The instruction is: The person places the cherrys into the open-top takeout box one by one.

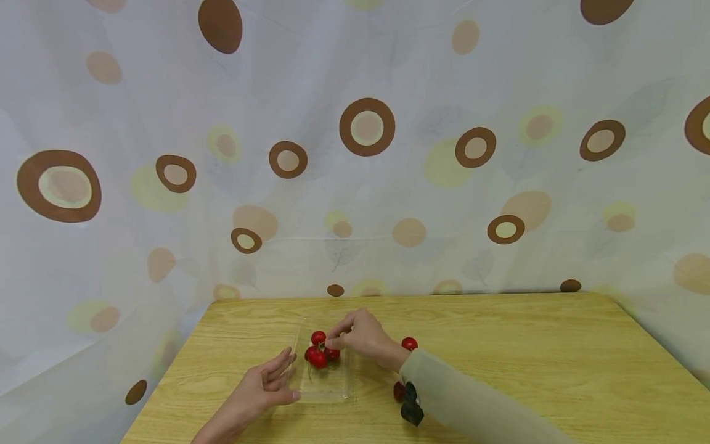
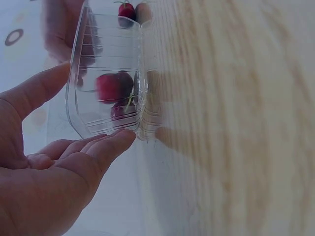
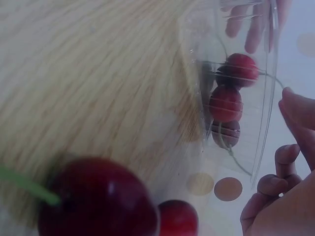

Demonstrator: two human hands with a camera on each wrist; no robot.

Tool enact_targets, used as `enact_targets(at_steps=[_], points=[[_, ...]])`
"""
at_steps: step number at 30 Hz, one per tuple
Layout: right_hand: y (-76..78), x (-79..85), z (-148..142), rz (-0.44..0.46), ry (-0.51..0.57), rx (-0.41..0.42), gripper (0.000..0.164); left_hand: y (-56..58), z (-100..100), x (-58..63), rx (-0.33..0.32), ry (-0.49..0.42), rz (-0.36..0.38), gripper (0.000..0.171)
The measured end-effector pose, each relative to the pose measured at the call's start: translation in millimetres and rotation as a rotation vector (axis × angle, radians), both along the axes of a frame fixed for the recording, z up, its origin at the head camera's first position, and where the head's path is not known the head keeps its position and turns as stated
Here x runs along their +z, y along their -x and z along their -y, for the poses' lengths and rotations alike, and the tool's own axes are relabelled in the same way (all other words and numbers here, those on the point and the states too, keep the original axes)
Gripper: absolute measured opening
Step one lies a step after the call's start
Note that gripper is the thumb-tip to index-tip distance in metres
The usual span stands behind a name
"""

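Observation:
A clear plastic tray holds several red cherries with green stems. My right hand is over the tray's right side. In the right wrist view, thumb and finger pinch the end of a thin stem that runs from an upper cherry in the tray. My left hand is at the tray's left side, its fingers extended. The left wrist view shows the thumb against the rim and the fingertips along the lower wall.
To the right of the tray, outside it, lie two cherries: one cherry farther back and another cherry partly behind a black device at the right sleeve. A patterned curtain hangs behind the wooden table.

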State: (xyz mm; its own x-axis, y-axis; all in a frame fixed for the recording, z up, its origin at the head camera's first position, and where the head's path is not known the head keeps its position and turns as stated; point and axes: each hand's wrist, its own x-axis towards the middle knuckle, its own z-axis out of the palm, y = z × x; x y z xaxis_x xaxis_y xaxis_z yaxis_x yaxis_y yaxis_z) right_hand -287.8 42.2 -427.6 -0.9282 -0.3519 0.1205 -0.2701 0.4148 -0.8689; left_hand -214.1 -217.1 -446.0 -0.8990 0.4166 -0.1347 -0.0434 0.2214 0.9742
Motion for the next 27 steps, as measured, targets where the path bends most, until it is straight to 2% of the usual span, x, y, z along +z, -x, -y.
enact_targets(at_steps=[5,12,20,27], points=[[1.6,-2.9,-8,-0.049,-0.074,-0.039,0.009,-0.2,-1,-0.8,0.003,-0.008,0.0,0.093],[0.5,-2.0,-33,-0.105,-0.077,-0.05,0.012,-0.2,-2,-2.4,0.0,-0.022,-0.007,0.092],[-6.7,3.5,-82,-0.123,-0.081,-0.072,0.01,-0.8,-1,-1.7,-0.006,-0.044,-0.003,0.093],[-13.7,0.5,-130,-0.168,-0.127,-0.105,0.013,-1.0,-1,0.5,-0.002,-0.049,0.002,0.094]])
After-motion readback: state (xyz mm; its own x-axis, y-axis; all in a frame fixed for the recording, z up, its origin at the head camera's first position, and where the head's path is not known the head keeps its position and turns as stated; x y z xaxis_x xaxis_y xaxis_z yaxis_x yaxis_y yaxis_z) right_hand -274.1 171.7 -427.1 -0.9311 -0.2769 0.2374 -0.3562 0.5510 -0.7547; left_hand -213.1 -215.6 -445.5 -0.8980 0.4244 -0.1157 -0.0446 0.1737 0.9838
